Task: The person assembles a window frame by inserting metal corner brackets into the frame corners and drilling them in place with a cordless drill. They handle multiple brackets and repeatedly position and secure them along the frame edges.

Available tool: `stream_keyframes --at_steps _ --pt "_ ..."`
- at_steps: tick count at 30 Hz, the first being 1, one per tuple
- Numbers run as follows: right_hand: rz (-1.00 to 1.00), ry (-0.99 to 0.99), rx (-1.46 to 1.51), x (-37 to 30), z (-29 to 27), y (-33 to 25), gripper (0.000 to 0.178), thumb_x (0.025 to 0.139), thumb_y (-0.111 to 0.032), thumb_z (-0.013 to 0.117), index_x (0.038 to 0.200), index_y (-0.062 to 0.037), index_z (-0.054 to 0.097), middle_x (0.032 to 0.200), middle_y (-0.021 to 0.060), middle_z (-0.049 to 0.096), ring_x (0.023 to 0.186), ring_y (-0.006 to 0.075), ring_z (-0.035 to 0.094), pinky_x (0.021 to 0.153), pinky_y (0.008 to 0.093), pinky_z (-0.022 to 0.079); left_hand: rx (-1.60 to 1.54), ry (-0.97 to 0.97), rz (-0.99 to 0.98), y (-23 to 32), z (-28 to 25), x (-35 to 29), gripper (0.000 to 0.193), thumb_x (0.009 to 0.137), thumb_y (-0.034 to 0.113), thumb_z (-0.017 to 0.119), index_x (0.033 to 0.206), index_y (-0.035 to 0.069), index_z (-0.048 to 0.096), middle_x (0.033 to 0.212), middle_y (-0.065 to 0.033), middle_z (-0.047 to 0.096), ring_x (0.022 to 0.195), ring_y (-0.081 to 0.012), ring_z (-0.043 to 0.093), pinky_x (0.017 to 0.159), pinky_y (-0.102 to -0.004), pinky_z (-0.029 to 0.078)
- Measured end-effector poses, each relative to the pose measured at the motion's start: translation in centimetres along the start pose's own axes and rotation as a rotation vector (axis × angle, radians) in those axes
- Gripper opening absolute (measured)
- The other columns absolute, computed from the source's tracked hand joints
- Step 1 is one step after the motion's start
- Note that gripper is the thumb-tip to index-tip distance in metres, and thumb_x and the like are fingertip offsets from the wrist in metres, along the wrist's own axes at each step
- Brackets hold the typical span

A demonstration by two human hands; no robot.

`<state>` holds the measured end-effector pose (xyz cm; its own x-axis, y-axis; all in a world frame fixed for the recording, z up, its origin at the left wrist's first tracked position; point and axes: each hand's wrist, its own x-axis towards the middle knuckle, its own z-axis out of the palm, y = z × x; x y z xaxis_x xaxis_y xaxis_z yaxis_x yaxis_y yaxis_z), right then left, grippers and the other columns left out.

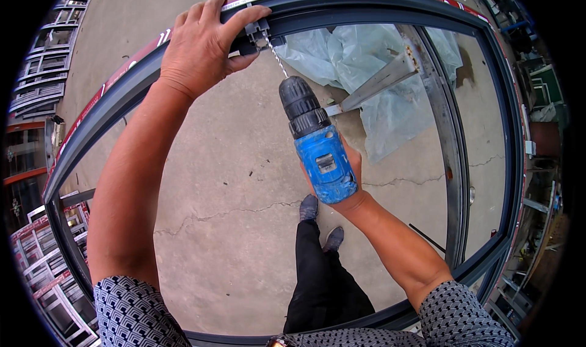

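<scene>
My left hand [201, 44] grips the top rail of a dark grey aluminium window frame [366, 8], with the thumb pressed beside a small metal bracket [259, 32] on the rail's inner face. My right hand [354, 170] holds a blue cordless drill [317, 145] with a black chuck. The drill points up and left, and its thin bit [276, 58] touches the bracket. Much of my right hand is hidden behind the drill body.
The frame stands over a cracked concrete floor [232, 176]. Crumpled clear plastic sheeting [366, 60] and a metal bar [378, 81] lie beyond the rail. Stacks of window frames [46, 267] sit at the left, metal racks [537, 225] at the right. My legs and shoes [320, 225] show below.
</scene>
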<state>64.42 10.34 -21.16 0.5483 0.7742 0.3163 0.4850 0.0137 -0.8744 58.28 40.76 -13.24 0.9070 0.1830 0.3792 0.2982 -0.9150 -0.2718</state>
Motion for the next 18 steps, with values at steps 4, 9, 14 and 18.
stream_keyframes --at_steps 4,9,14,18 --pt "0.018 0.006 -0.010 0.1 0.1 0.2 0.050 0.077 -0.009 0.081 0.120 0.0052 0.060 0.081 0.0130 0.069 0.071 0.0283 0.072 0.064 0.0354 0.055 0.029 0.005 -0.002 0.1 0.2 0.0 0.082 0.081 0.044 0.086 0.151 0.047 0.043 0.144 -0.0147 0.052 0.132 -0.0361 0.054 0.112 -0.0481 0.045" --pt "0.023 0.006 -0.017 0.0 0.2 0.7 0.051 0.078 -0.010 0.081 0.121 0.0049 0.059 0.082 0.0131 0.070 0.071 0.0271 0.072 0.065 0.0351 0.055 0.042 0.006 -0.003 0.0 0.4 -0.1 0.084 0.081 0.046 0.086 0.152 0.048 0.041 0.145 -0.0143 0.052 0.132 -0.0355 0.054 0.113 -0.0478 0.045" --pt "0.052 0.013 -0.030 0.8 0.3 -0.4 0.050 0.078 -0.012 0.083 0.120 0.0013 0.060 0.082 0.0125 0.071 0.072 0.0277 0.073 0.065 0.0351 0.056 0.050 0.007 -0.006 0.0 0.6 -0.1 0.084 0.081 0.046 0.086 0.152 0.048 0.041 0.144 -0.0140 0.052 0.132 -0.0354 0.055 0.113 -0.0477 0.044" --pt "0.048 0.006 -0.019 1.8 0.6 -1.9 0.048 0.077 -0.014 0.085 0.116 -0.0021 0.060 0.083 0.0130 0.071 0.073 0.0300 0.073 0.065 0.0364 0.057 0.035 0.004 -0.004 0.0 0.2 0.0 0.084 0.080 0.044 0.087 0.152 0.047 0.043 0.143 -0.0141 0.052 0.130 -0.0353 0.055 0.112 -0.0478 0.045"
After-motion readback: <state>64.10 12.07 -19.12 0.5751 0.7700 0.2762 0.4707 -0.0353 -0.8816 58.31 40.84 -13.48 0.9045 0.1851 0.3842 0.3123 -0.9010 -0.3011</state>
